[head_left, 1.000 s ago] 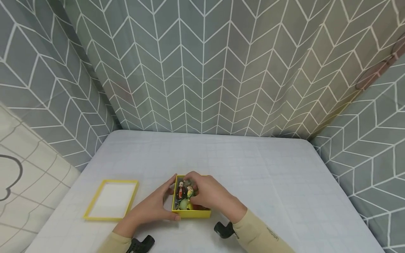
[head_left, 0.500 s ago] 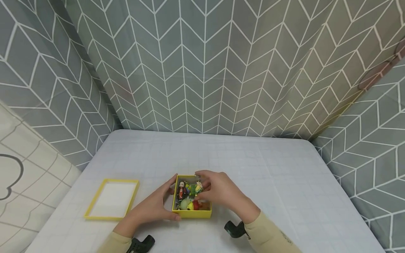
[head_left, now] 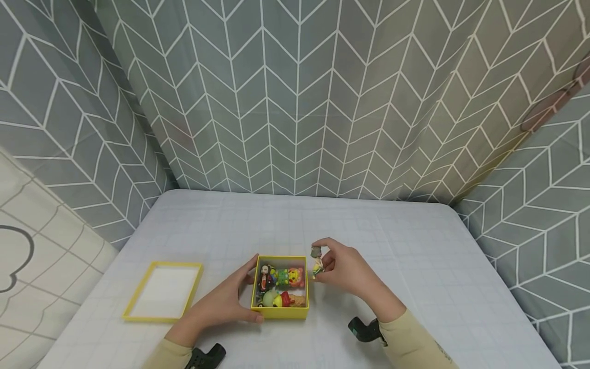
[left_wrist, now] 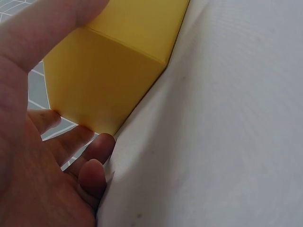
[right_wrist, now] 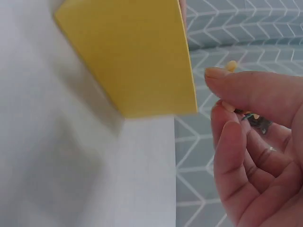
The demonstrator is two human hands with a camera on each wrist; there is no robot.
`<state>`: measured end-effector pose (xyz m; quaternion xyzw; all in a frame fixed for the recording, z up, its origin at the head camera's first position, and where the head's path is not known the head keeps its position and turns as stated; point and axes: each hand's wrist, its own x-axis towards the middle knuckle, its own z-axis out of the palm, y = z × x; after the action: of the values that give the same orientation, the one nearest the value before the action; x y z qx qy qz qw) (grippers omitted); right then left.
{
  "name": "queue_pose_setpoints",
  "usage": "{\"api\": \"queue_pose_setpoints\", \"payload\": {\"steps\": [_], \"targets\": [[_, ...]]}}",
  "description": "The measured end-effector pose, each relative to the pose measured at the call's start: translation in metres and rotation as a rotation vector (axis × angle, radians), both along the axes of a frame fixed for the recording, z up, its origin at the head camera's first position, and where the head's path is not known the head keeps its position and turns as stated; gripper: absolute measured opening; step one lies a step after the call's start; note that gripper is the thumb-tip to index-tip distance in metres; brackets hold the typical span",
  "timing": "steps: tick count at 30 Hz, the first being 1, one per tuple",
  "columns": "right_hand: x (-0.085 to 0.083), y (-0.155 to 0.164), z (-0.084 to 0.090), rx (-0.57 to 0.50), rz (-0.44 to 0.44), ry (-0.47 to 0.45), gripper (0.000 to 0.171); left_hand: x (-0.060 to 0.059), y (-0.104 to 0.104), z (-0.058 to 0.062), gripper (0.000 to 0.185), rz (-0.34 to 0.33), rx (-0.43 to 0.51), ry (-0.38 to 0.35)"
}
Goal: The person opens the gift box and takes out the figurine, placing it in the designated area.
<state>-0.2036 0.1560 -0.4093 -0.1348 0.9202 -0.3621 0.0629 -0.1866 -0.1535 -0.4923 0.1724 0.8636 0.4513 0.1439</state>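
Note:
A yellow open-topped box (head_left: 279,313) stands on the white-covered table. My left hand (head_left: 225,303) grips its left side, thumb at the front corner and fingers toward the back; the left wrist view shows them at the yellow wall (left_wrist: 99,80). Just right of the box, my right hand (head_left: 350,270) pinches a small figurine (head_left: 317,261) with a grey-green head, raised above the table. Most of the figurine is hidden by the fingers in the right wrist view. Inside the box lie several toy figurines, among them a dark-haired one (head_left: 265,278) and an orange-and-yellow one (head_left: 296,277).
To the left lies a shallow lid with a yellow rim (head_left: 156,319) and a white inside. The white table (head_left: 392,266) stretches to the back and right. Patterned grey curtains (head_left: 295,102) enclose it behind and at the sides.
My right hand has lifted the figurine out of the box and carried it right, past the box's edge. More of the box's contents show. The left hand keeps its hold.

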Motion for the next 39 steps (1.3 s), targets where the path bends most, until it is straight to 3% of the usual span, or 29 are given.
{"api": "queue_pose_setpoints", "payload": {"steps": [8,24,39], "targets": [[-0.012,0.027,-0.008,0.048,-0.138,-0.005,0.068,0.0,0.001,0.001,0.137,0.006,-0.007,0.0],[-0.042,0.074,-0.034,0.067,-0.202,-0.085,0.072,0.0,0.002,0.001,0.137,0.004,0.027,-0.031],[-0.068,0.081,-0.04,0.082,-0.173,-0.154,0.069,0.0,0.001,0.001,0.136,0.0,0.038,-0.039]]}}
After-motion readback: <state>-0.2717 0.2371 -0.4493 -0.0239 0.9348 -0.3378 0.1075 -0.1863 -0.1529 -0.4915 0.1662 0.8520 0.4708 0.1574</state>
